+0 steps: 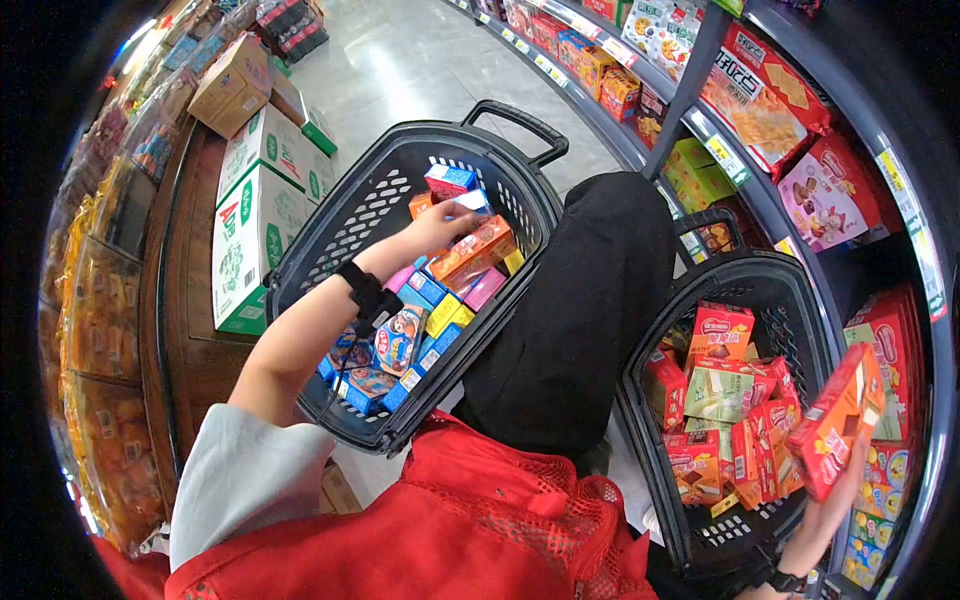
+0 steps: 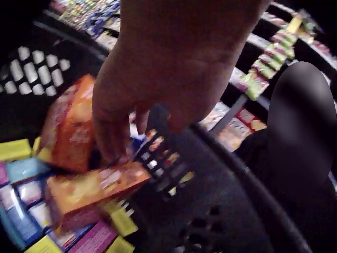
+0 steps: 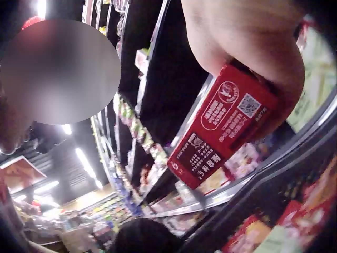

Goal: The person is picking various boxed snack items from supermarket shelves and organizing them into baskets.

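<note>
My left hand (image 1: 438,230) reaches down into a black shopping basket (image 1: 330,215). Its fingertips are right at the edge of an orange snack box (image 1: 472,255), and a second orange box (image 2: 71,126) stands beside them in the left wrist view. I cannot tell if the fingers pinch anything. Blue, yellow and pink small boxes (image 1: 402,335) lie below. My right hand (image 1: 850,478) grips a red biscuit box (image 1: 832,425) over the right side of another black basket (image 1: 655,335). The printed narrow side of that box faces the right wrist view.
Red and green biscuit boxes (image 1: 720,388) fill the right basket. Shelves of packaged snacks (image 1: 760,95) curve along the right. White cartons (image 1: 262,225) stand at the left by a wooden display, and the tiled aisle floor (image 1: 420,60) stretches ahead. A black-clad leg (image 1: 570,310) lies between the baskets.
</note>
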{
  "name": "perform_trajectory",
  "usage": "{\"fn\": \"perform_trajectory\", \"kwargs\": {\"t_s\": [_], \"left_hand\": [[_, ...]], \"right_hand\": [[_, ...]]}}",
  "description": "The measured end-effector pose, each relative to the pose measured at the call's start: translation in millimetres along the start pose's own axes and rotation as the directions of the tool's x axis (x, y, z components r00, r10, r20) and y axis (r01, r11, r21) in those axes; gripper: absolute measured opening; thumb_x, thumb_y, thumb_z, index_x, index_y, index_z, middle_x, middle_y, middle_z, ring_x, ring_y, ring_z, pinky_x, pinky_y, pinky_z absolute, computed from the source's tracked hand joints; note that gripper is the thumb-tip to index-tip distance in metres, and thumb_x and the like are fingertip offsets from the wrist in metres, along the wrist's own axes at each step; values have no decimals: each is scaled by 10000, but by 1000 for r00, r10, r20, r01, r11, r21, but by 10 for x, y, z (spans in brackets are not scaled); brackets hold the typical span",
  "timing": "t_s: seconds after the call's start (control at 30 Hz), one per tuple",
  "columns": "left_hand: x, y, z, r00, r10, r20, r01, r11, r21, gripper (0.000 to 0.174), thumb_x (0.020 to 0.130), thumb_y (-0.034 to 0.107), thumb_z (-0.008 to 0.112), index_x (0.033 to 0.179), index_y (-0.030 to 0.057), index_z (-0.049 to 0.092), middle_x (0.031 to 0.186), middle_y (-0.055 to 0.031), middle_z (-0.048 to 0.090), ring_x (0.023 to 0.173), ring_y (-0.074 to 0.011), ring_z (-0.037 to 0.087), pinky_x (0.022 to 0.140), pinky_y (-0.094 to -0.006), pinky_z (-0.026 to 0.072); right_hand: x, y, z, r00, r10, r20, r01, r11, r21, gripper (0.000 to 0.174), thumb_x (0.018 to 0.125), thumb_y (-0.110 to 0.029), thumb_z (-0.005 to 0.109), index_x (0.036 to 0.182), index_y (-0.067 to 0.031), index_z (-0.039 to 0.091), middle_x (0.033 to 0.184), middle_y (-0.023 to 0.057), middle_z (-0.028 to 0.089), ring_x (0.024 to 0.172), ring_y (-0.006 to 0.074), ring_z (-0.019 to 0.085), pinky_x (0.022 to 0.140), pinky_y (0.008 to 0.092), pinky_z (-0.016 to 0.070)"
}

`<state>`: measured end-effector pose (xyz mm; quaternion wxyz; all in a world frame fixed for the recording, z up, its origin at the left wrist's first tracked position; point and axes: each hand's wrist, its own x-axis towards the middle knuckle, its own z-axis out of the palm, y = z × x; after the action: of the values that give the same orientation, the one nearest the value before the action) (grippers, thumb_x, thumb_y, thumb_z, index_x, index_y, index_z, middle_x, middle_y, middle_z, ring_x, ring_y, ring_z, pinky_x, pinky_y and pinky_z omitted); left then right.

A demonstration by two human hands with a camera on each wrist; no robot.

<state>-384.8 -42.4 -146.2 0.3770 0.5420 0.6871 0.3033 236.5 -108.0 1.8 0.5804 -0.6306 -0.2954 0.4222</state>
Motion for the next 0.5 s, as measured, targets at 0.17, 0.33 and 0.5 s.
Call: {"fn": "perform_trajectory", "kwargs": {"t_s": [0.17,0.33,0.5], "left_hand": [[26,-957,-501,973,223,-62,-154,823,546,307,784,118,565,1075,25,540,902,-115,615,882,-218,587,794,-323,461],[-439,-1089,-709,858,-219,-465,319,936,148,176,767,97,529,906,42,621,827,-90,641,798,-173,612,721,-278,473],[-680,-897,-834,852,-48,-521,292,869,398,194,746,154,592,885,19,608,815,-109,647,764,-214,631,697,-312,490]], "right_hand": [[-30,43,-575,996,21,87,6,954,-300,506,891,-208,476,1321,4,314,1332,118,364,1184,216,406,975,344,328],[124,158,-859,956,-152,253,294,445,-846,400,915,-202,421,1277,-32,411,1347,136,355,1284,247,261,1050,358,173],[143,68,-529,919,-147,366,394,322,-861,398,912,-189,423,1283,-46,407,1368,133,320,1276,249,280,1034,360,230]]}}
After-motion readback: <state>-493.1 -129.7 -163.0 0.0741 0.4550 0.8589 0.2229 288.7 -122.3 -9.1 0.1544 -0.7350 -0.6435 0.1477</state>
